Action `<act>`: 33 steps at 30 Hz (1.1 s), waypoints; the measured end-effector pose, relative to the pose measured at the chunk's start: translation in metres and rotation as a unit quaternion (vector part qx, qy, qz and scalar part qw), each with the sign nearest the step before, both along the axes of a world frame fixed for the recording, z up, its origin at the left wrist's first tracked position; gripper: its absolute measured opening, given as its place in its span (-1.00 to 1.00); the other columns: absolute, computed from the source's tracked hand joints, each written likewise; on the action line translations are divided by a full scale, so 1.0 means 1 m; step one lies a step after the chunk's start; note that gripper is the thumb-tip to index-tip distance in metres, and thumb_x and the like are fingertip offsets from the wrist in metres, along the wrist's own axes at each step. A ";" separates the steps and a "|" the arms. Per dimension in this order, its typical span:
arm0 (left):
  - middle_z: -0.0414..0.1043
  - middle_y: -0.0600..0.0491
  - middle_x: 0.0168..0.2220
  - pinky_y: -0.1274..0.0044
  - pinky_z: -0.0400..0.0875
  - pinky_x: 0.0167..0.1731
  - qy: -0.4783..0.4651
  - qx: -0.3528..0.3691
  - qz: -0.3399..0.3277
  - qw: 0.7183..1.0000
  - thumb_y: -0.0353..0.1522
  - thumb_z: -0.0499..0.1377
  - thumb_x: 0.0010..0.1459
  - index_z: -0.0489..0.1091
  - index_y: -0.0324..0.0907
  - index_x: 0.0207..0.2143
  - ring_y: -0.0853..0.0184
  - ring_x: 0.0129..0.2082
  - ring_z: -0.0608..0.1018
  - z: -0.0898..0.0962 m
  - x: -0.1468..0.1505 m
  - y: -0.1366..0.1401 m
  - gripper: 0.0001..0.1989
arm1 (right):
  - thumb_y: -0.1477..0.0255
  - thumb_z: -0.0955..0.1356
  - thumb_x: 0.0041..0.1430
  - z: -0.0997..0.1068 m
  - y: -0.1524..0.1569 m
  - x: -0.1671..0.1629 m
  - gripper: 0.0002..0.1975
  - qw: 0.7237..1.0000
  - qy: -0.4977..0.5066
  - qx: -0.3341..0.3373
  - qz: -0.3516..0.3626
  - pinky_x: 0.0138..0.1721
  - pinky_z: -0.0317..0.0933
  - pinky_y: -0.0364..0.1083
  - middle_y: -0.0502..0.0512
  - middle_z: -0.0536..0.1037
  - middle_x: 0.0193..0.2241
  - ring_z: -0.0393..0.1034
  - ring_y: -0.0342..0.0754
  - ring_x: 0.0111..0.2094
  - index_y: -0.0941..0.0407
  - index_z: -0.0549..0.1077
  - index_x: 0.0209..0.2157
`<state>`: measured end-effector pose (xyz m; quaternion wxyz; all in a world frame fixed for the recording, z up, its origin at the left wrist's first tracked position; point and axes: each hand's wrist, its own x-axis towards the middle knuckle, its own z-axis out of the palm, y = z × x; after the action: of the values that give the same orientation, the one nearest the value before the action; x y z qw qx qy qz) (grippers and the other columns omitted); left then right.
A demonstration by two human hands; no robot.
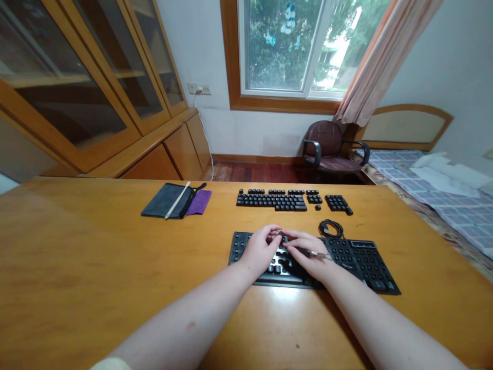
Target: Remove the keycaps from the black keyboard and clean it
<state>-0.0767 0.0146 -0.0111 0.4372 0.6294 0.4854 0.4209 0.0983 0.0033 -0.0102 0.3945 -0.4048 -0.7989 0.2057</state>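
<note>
A black keyboard [285, 279] lies on the desk under both hands, with most of its keycaps off and a few left near its front edge. My left hand [262, 249] rests over its left-middle part, thumb and fingers pinched on a small black keycap [281, 235]. Close beside it, my right hand [306, 249] has its fingertips near the same keycap. Tucked in that hand is a slim tool with a dark handle and thin metal end, apparently a keycap puller [318, 254]. The fingers partly hide the keyboard's middle.
Loose keycaps [271, 200] stand in rows behind the keyboard, with a number-pad group [338, 203] at right. A coiled cable [330, 228] touches the back edge. A dark pouch [164, 200], white stick [177, 199] and purple cloth [199, 202] lie left on the wooden desk [96, 257].
</note>
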 end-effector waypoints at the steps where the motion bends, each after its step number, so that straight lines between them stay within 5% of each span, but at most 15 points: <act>1: 0.50 -0.01 -0.20 0.48 0.41 -0.12 0.001 0.003 0.001 1.000 -0.40 0.10 0.12 0.39 -0.20 -0.14 0.33 -0.20 0.52 0.000 0.000 0.000 -0.76 | 0.42 0.33 0.15 0.000 0.000 0.000 -0.84 1.000 -0.002 -0.002 0.001 -0.05 0.35 -0.02 0.15 0.54 -0.10 0.46 -0.01 -0.11 0.04 0.57 -0.30; 10: 0.48 0.01 -0.14 0.44 0.36 -0.07 0.023 0.035 0.013 0.999 -0.36 0.07 0.16 0.43 -0.15 -0.12 0.30 -0.14 0.49 -0.003 -0.002 0.001 -0.75 | 0.40 0.27 0.21 0.001 0.001 0.004 -0.80 0.999 0.009 0.014 -0.031 -0.02 0.30 0.02 0.16 0.51 -0.07 0.41 0.00 -0.05 0.05 0.54 -0.24; 14: 0.48 0.01 -0.16 0.46 0.38 -0.10 0.004 0.013 -0.003 1.000 -0.36 0.08 0.15 0.42 -0.17 -0.12 0.32 -0.18 0.50 -0.002 -0.001 0.001 -0.75 | 0.42 0.19 0.27 0.000 0.003 0.006 -0.73 0.995 0.025 0.029 -0.088 -0.13 0.34 -0.02 0.13 0.52 -0.27 0.43 -0.04 -0.19 0.05 0.50 -0.18; 20: 0.48 0.00 -0.19 0.49 0.41 -0.15 -0.030 -0.003 -0.054 0.998 -0.41 0.09 0.13 0.37 -0.19 -0.08 0.34 -0.22 0.51 0.001 0.001 -0.001 -0.72 | 0.36 0.31 0.17 -0.001 0.005 0.006 -0.74 0.998 -0.054 -0.002 -0.033 -0.16 0.33 -0.04 0.11 0.48 -0.22 0.41 -0.04 -0.20 0.00 0.46 -0.09; 25: 0.48 -0.01 -0.21 0.49 0.40 -0.16 -0.031 0.001 -0.078 0.996 -0.39 0.08 0.13 0.36 -0.19 -0.07 0.33 -0.22 0.51 0.002 0.002 -0.003 -0.72 | 0.32 0.36 0.12 -0.004 0.008 0.005 -0.83 0.999 -0.022 -0.016 -0.026 -0.12 0.31 -0.01 0.10 0.53 -0.26 0.43 -0.02 -0.20 0.04 0.48 -0.24; 33: 0.47 0.00 -0.26 0.49 0.39 -0.28 -0.076 -0.032 -0.006 0.997 -0.30 0.01 0.18 0.35 -0.20 -0.10 0.37 -0.37 0.49 -0.004 0.002 0.001 -0.72 | 0.17 0.38 0.02 0.015 0.017 0.003 -0.70 0.965 0.003 -0.037 -0.261 -0.54 0.12 -0.14 -0.07 0.34 -0.64 0.20 -0.13 -0.60 0.12 0.50 -0.35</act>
<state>-0.0750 0.0157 -0.0148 0.4953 0.5841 0.4603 0.4491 0.1018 0.0200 0.0050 0.4215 -0.6129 -0.6564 0.1260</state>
